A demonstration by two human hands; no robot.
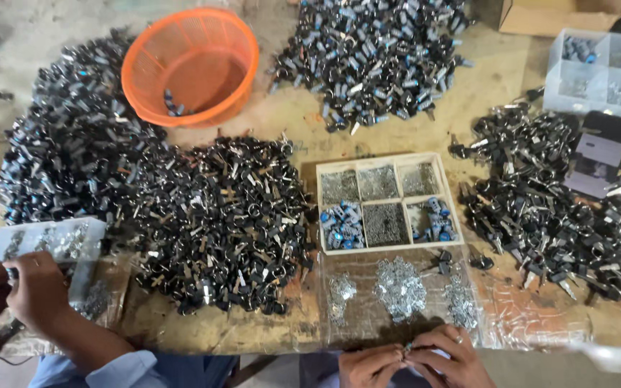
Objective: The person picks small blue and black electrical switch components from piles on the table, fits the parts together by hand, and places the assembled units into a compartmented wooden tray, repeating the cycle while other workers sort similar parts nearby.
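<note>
Both hands, left hand (369,365) and right hand (445,357), meet at the worktop (296,118) edge, fingers pinched shut on a small metal part (406,348), just below the washer piles (399,289). Divided tray (386,202) lies beyond.

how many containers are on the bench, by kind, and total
orange basket: 1
wooden divided tray: 1
clear plastic compartment box: 1
cardboard box: 1
total: 4
</note>
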